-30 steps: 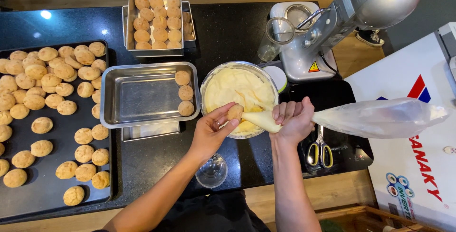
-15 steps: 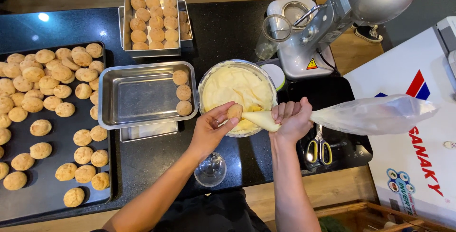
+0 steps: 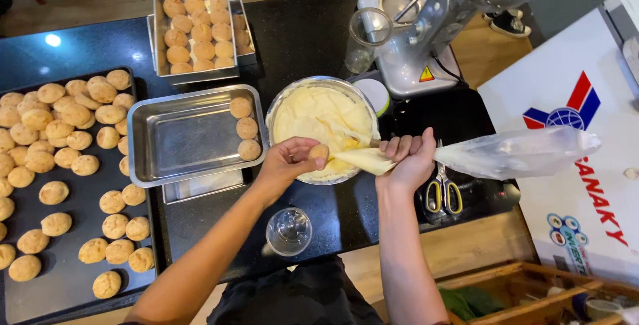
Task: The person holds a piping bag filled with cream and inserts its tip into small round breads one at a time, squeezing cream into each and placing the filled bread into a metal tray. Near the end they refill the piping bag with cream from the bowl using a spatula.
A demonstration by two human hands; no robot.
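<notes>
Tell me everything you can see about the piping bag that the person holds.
The piping bag is clear, thin plastic, cone-shaped, lying almost level. Its narrow end is packed with pale yellow cream; the wide end, right of the grip, is crumpled and mostly empty. The right hand squeezes it near the middle. The tip meets a small round puff pinched by the left hand, over the bowl of cream.

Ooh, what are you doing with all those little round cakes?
The left hand holds one small round golden puff over the metal bowl of pale yellow cream. The right hand squeezes a clear plastic piping bag, its tip at the puff. Three puffs lie in the nearby shiny steel tray; many more lie on the dark baking sheet.
</notes>
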